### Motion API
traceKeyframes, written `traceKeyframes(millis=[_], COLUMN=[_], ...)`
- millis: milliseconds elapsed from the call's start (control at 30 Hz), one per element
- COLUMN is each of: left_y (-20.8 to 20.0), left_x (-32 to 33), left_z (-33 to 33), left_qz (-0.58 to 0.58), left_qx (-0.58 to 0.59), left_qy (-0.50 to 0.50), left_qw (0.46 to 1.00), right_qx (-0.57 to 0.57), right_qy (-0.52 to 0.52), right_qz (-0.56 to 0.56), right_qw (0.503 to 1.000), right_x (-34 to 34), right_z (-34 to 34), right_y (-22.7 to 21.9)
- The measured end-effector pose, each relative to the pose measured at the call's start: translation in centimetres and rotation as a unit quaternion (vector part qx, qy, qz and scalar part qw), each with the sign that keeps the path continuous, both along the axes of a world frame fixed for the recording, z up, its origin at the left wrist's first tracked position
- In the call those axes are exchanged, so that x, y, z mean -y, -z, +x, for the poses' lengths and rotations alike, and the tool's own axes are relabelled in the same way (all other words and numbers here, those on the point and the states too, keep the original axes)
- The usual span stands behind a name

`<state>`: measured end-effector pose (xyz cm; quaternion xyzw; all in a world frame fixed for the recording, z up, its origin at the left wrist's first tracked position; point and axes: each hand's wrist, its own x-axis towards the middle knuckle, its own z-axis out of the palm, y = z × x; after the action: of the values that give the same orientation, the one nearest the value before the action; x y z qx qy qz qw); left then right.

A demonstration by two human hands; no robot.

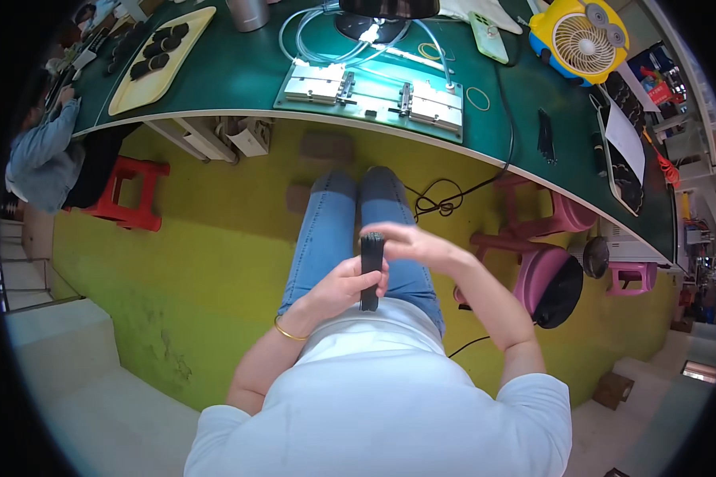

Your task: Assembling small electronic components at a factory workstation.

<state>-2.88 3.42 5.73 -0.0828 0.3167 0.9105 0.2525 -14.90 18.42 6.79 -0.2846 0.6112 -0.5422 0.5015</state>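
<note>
Above my lap, my left hand point(352, 285) is closed around an upright bundle of thin black strips point(371, 262), thumb across its front. The strips are packed together lengthwise, and their exact kind is too small to make out. My right hand point(412, 243) is at the bundle's upper end, fingers bent over toward its top. Motion smears those fingertips, so whether they grip anything is unclear. Ahead on the green table point(239, 75) lies a metal fixture plate point(366, 114) with a left clamp block point(314, 83) and a right clamp block point(435, 107).
A cream tray point(121, 102) holds several black bundles at left. Rubber bands point(477, 98), a phone point(488, 37), a yellow fan point(585, 44) and loose black strips point(546, 135) lie rightward. Pink stools point(537, 274) and a cable point(445, 199) are below. Another person point(48, 163) sits at far left.
</note>
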Motion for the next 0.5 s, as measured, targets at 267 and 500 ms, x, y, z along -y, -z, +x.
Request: traceKeyframes(millis=[267,500], left_y=[1.4,1.7], left_x=[-1.0,-1.4], left_z=[1.8,1.2], left_qz=[-0.067,-0.208], left_qx=[0.025,-0.061], left_qy=[0.018,-0.036], left_qw=[0.997,0.975], right_qx=[0.231,0.239], right_qy=[0.106,0.185], right_qz=[0.052,0.072], right_qw=[0.966,0.950], right_x=[2.1,3.2], right_z=[5.1,5.8], right_y=[2.3,4.0])
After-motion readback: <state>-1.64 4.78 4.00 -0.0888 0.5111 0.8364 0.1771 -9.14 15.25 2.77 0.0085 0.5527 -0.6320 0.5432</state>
